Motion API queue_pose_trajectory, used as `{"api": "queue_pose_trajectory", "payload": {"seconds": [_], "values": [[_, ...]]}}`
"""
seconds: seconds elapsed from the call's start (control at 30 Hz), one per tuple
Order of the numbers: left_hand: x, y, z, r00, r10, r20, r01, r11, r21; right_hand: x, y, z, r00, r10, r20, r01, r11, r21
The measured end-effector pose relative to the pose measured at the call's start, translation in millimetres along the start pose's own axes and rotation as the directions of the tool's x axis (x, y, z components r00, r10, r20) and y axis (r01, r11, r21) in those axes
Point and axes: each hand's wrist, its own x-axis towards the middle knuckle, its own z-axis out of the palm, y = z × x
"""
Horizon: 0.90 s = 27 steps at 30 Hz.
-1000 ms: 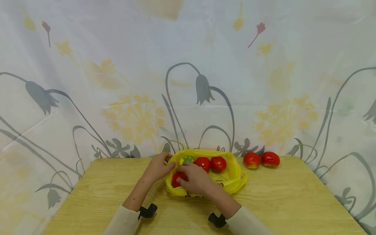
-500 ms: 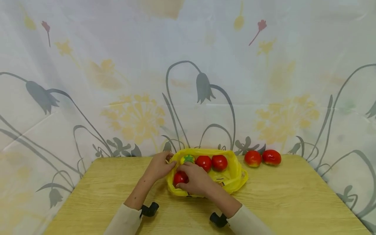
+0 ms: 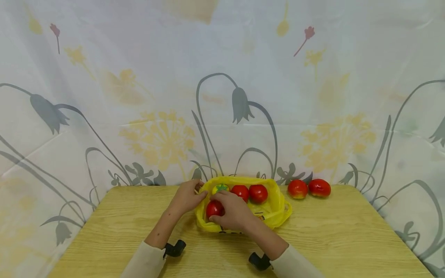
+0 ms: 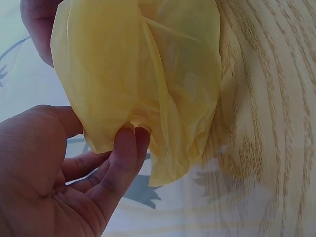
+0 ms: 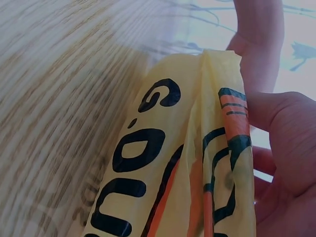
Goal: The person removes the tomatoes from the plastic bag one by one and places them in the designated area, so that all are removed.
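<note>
Inside the yellow bag [image 3: 278, 211], pinched at its left edge by the left hand [image 3: 185, 197], apparently to spread the mouth, a red tomato [image 3: 214, 208] is gripped by the right hand [image 3: 233, 211]

Dark lettering [image 5: 138, 150] "G.DU" on the yellow bag [image 5: 170, 140], the remaining print [image 5: 234, 119] too creased for sure reading.

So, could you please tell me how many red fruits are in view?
5: a red fruit in the right hand, two fruits farther back inside the yellow bag, and two more fruits on the table to its right. The hand could hide others.
</note>
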Motion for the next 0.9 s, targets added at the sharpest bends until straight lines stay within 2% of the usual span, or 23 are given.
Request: {"api": "queue_pose_trajectory", "payload": {"seconds": [0.43,0.57,0.9], "values": [[6.9,7.9,-3.0,1.0,0.011,-0.023,-0.011,1.0,-0.013,-4.0,3.3,-19.6,0.994,-0.012,-0.108,0.013,1.0,0.012],[5.2,7.5,-4.0,1.0,0.001,-0.018,-0.002,1.0,-0.005,-6.1,1.7,-19.6,0.991,-0.022,-0.131,0.026,0.999,0.031],[-1.9,2.1,-2.5,1.0,-0.006,-0.007,0.006,1.0,-0.009,-12.4,-4.1,-21.2,0.989,0.019,-0.147,-0.005,0.995,0.098]]}}
